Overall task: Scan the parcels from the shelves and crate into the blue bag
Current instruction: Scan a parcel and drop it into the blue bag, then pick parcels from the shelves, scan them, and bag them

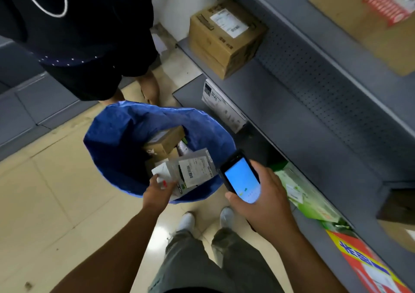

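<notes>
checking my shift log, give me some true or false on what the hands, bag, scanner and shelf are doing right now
The right hand holds the scanner: true.
The blue bag is empty: false; a small carton lies inside.
The left hand holds a labelled parcel at the bag's mouth: true.
The scanner screen is dark: false; it glows light blue.
A brown cardboard box sits on the shelf: true.
</notes>
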